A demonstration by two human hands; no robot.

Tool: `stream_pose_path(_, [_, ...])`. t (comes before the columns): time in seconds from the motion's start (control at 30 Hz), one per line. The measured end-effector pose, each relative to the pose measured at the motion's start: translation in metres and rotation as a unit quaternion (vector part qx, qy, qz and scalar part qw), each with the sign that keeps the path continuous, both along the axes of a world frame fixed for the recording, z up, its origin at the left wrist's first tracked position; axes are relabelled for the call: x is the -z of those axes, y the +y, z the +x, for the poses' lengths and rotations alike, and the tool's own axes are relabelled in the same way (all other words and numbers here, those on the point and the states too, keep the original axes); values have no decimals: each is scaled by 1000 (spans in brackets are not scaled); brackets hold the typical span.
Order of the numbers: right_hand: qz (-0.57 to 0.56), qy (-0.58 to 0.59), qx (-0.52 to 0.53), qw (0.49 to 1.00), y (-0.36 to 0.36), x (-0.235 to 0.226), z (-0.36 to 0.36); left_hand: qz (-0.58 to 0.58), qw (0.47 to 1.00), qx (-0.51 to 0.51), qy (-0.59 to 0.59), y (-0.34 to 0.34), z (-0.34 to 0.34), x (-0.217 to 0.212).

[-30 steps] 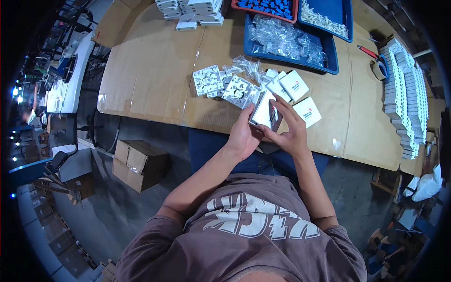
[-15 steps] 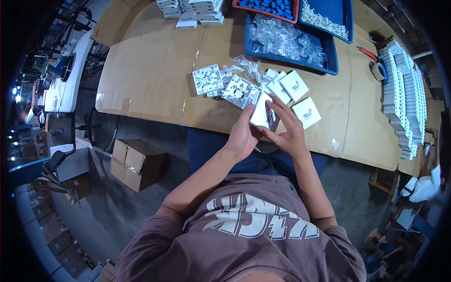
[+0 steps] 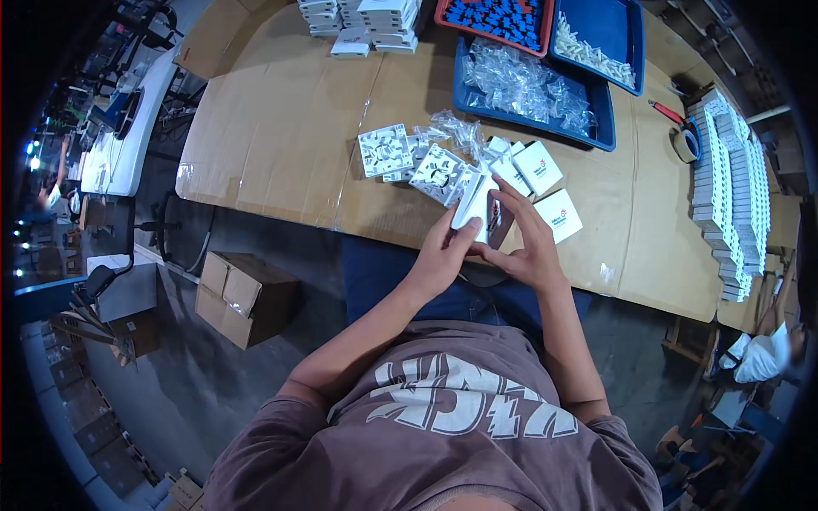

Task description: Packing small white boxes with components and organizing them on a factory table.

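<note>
Both hands are closed round a flat white square box [image 3: 474, 207] just above the table's near edge, tilted steeply. My left hand [image 3: 440, 258] grips its lower left side, with the thumb pressed on the white face. The fingers of my right hand [image 3: 530, 243] run along its right side, thumb low near the bottom edge. Just beyond the box lie white square pieces with a grey-black pattern [image 3: 385, 151] and a second patterned piece [image 3: 436, 173]. To the right are similar white boxes with a small red mark [image 3: 538, 167], one of them lying apart [image 3: 558, 215].
Clear plastic bags [image 3: 457, 133] lie loose behind the boxes. A blue tray of bags [image 3: 607, 136], a red tray of blue parts [image 3: 545, 47] and a blue tray of white parts [image 3: 637, 81] stand farther back. Stacked white pieces [image 3: 716, 196] line the right; white boxes [image 3: 388, 13] the back.
The held box has turned more edge-on. My left thumb has moved onto its face. The whole view has shifted slightly, and another person shows more at the far right.
</note>
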State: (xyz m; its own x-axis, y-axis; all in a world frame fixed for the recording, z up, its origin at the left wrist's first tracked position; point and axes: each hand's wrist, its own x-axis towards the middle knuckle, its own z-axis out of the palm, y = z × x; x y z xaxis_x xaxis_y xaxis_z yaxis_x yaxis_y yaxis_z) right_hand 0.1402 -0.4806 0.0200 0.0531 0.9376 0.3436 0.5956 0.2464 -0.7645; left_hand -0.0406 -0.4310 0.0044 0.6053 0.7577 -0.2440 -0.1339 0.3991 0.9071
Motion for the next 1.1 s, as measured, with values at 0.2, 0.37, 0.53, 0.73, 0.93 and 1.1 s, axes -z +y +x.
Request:
stream_pose_path(0.2, [-10,-6,-2,1000,-1,0,-5,-228,965,-51,-116,3,1,8])
stream_pose_path(0.37, [7,9,4,1000,1,-5,-8,-237,962,-41,-130,5,-2,12])
stream_pose_path(0.53, [-3,1,-4,1000,2,-1,-9,-233,962,-26,-137,6,-3,11])
stream_pose_path(0.73, [-1,4,-7,1000,3,0,-10,-214,967,-13,-139,5,-5,18])
stream_pose_path(0.93, [-11,21,-11,1000,3,0,-10,-52,994,-29,-89,-4,-3,4])
stream_pose_path(1.1, [-64,168,-11,984,2,-20,1,18,998,-25,-51,-3,-5,5])
